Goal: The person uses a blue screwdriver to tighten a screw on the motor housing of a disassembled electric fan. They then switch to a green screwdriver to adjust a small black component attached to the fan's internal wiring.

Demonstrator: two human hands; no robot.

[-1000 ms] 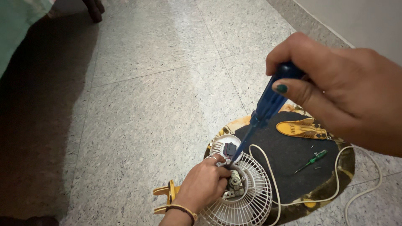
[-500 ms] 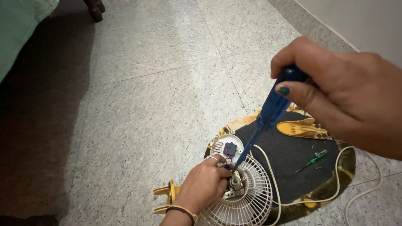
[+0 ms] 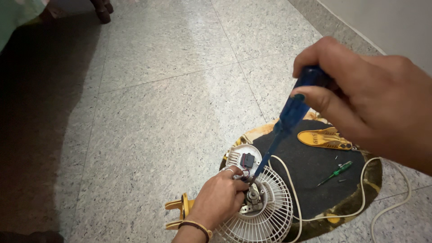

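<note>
The right hand [image 3: 373, 103] is closed around the handle of a blue screwdriver [image 3: 288, 119], held at a slant with its tip down at the motor hub [image 3: 253, 196] of a white fan grille [image 3: 265, 211]. The left hand [image 3: 219, 200] rests on the grille with fingers curled against the hub, just beside the screwdriver tip; whether this grip pinches a part cannot be told. The grille lies on the speckled floor [image 3: 157, 112], overlapping a dark round mat [image 3: 315, 171]. On the mat lie a small green screwdriver [image 3: 335, 173], a yellow plastic piece [image 3: 325, 137] and a white cable [image 3: 292, 193].
</note>
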